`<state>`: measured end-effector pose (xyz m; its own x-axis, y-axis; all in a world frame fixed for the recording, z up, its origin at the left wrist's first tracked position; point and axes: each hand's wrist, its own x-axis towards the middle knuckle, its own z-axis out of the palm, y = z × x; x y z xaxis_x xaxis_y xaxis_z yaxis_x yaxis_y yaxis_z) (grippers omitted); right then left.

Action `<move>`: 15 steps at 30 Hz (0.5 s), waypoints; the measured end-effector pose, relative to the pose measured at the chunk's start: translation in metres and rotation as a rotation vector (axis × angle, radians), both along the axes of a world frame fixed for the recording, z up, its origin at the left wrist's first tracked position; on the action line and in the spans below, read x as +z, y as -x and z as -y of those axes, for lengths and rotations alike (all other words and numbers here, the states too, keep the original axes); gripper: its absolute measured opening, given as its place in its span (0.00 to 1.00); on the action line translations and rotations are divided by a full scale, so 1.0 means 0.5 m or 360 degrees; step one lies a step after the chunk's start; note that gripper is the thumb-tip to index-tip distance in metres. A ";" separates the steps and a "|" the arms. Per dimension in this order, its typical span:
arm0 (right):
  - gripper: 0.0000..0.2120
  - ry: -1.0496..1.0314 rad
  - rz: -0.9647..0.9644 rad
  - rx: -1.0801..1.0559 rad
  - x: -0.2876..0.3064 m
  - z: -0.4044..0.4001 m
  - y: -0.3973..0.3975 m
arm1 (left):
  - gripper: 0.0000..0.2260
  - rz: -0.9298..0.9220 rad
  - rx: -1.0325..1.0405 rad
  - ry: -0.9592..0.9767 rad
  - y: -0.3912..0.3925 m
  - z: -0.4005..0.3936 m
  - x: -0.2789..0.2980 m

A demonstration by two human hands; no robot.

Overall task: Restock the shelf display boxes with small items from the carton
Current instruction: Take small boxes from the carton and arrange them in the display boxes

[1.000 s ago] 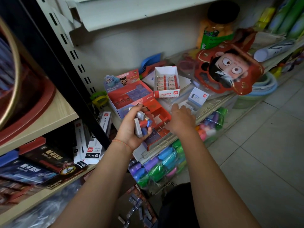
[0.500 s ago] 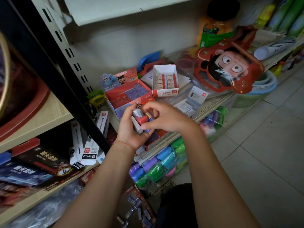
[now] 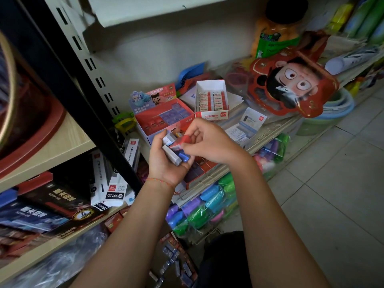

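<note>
- Small items, boxed in grey, blue and red, lie bunched in the left hand at the centre of the frame, its grip curled round them from below.
- Right hand, just beside and touching the bunch, pinches one red piece between thumb and fingertips, lifting it off the top.
- Red display box with its cartoon header stands on the shelf just above the hands; blue and red pieces already sit in its compartments.
- A second red box lies at the shelf's front edge, largely hidden beneath the hands.
- White display box to the right holds neat rows.
- Carton at the bottom centre shows more loose pieces.
- Judged step: sorting the handful, one piece picked out for placing.
- Next move calls for carrying the red piece to a matching red compartment and setting it flat in line; which box is meant I cannot tell.
</note>
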<state>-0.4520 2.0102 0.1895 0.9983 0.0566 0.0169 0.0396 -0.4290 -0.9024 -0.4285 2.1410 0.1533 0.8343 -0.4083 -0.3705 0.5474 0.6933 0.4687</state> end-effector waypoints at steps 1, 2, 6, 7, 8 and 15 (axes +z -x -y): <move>0.08 -0.0080 0.0003 -0.0017 0.002 0.002 0.001 | 0.16 -0.0012 0.0009 -0.0001 -0.003 0.000 0.000; 0.07 -0.0191 0.0004 -0.0044 0.003 0.005 0.000 | 0.14 -0.0033 0.0023 0.0006 -0.005 -0.001 0.000; 0.05 -0.0726 -0.0009 -0.0233 -0.001 0.011 -0.013 | 0.10 -0.0116 0.0088 -0.0041 -0.013 0.000 -0.005; 0.07 -0.0880 -0.0038 -0.0263 -0.001 0.012 -0.015 | 0.10 -0.0123 0.0082 -0.0062 -0.012 0.001 -0.006; 0.09 -0.1034 -0.0079 -0.0268 -0.003 0.013 -0.018 | 0.10 -0.0128 0.0067 -0.0072 -0.011 0.003 -0.007; 0.13 -0.1434 -0.0442 -0.0312 -0.010 0.011 -0.021 | 0.13 -0.0113 0.0073 -0.0108 -0.002 0.004 0.001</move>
<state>-0.4416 2.0048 0.1845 0.9636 -0.0302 -0.2655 -0.2235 0.4533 -0.8628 -0.4276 2.1391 0.1536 0.8224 -0.3420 -0.4547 0.5491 0.6866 0.4766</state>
